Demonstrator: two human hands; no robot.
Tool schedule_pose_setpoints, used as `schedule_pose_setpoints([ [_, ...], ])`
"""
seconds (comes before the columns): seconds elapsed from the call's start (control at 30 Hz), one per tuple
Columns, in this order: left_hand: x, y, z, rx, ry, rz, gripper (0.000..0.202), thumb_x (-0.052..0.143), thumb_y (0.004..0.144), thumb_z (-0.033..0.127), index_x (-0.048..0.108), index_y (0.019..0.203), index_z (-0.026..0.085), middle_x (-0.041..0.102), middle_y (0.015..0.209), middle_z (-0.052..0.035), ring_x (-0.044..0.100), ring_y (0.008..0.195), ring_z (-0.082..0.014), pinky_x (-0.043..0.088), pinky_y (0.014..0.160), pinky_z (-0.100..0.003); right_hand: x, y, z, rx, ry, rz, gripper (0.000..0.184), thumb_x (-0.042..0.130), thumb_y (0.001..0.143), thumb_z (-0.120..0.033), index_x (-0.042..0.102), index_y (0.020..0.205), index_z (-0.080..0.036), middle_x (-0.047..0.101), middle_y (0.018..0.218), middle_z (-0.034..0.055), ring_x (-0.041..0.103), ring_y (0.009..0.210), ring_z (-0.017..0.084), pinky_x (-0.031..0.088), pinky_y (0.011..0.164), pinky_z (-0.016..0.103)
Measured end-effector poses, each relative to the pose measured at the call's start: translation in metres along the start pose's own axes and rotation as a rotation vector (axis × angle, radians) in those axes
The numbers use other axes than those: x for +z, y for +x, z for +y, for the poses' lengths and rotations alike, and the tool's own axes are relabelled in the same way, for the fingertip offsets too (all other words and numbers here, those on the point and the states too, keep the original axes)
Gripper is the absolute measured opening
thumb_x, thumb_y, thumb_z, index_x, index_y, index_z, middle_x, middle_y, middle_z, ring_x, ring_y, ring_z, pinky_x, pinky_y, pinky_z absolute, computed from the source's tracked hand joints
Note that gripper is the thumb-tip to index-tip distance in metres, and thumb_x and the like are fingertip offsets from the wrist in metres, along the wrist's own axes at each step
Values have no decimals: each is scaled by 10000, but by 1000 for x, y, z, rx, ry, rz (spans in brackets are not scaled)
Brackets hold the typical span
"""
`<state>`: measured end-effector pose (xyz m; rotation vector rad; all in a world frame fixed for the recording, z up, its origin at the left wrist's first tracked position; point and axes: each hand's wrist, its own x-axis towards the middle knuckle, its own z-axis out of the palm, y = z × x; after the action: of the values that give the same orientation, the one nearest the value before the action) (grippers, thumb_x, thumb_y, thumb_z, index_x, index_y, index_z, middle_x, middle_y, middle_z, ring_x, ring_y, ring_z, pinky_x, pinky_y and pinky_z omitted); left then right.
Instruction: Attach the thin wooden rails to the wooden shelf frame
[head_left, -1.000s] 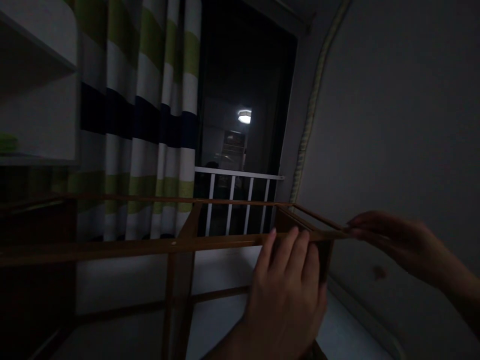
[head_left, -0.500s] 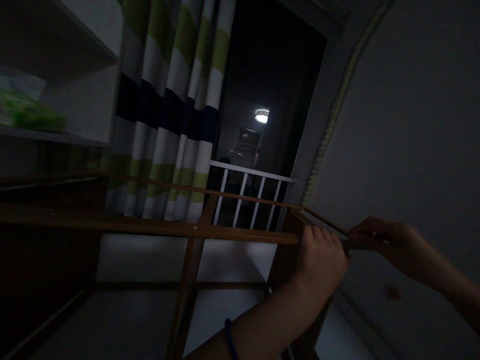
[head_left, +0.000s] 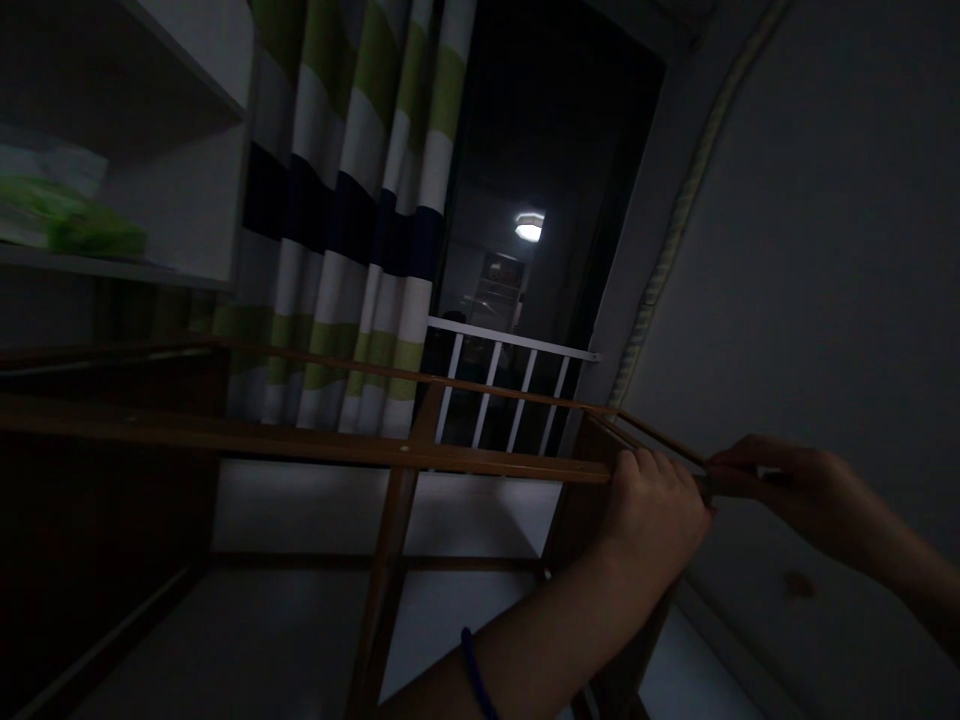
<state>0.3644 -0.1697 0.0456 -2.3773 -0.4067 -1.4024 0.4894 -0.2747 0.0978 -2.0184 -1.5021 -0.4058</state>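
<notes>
A brown wooden frame point(head_left: 487, 462) with an open top and a middle crossbar spans the view. My left hand point(head_left: 654, 505) is closed over the right end of its front rail, knuckles up, covering the corner. Just to the right, my right hand point(head_left: 795, 475) has thumb and fingers pinched together beside that corner. Between the two hands shows a short dark piece point(head_left: 705, 486); whether it is a tool or part of the frame is too dim to tell. A dark blue band point(head_left: 478, 675) circles my left forearm.
A striped curtain point(head_left: 352, 210) hangs behind the frame, beside a dark window with a white railing point(head_left: 517, 340). At left, a white shelf point(head_left: 199, 190) holds a green packet point(head_left: 90, 222). A pale wall point(head_left: 840, 250) with a wrapped pipe point(head_left: 675, 230) rises at right.
The whole view has shifted slightly, so everything sits a little further right. Both hands keep their places at the frame's corner, with no clear change of grip.
</notes>
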Motion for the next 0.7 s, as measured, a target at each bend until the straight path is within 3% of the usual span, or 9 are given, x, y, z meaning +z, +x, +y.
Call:
schedule_pose_setpoints([
  [0.17,1,-1,0,6,10,23,355,526,779,450,556,716,102,566,671,-63,525,654,-191,345,550,-304,-3,2,-4,13,-26,-12,343,554,691,-544,672,733,-225,673,778,36,623,706,194,463,630,291],
  [0.53,1,-2,0,30,30,5,239,467,822,307,541,729,100,536,662,-55,519,644,-185,314,538,-297,-7,2,-11,36,11,-52,311,586,650,-505,689,726,-222,670,807,58,624,748,209,489,648,287],
  [0.6,2,-3,0,29,34,6,245,466,821,316,540,732,99,537,670,-58,517,645,-186,313,541,-298,-11,0,-14,21,22,-103,327,546,669,-500,695,754,-222,666,808,65,611,661,190,494,573,280],
  [0.7,3,-3,1,16,31,28,237,474,811,311,539,733,97,544,684,-63,513,647,-185,316,547,-300,-19,0,-19,18,26,-142,359,483,673,-517,703,717,-237,650,660,54,543,470,154,470,447,276],
])
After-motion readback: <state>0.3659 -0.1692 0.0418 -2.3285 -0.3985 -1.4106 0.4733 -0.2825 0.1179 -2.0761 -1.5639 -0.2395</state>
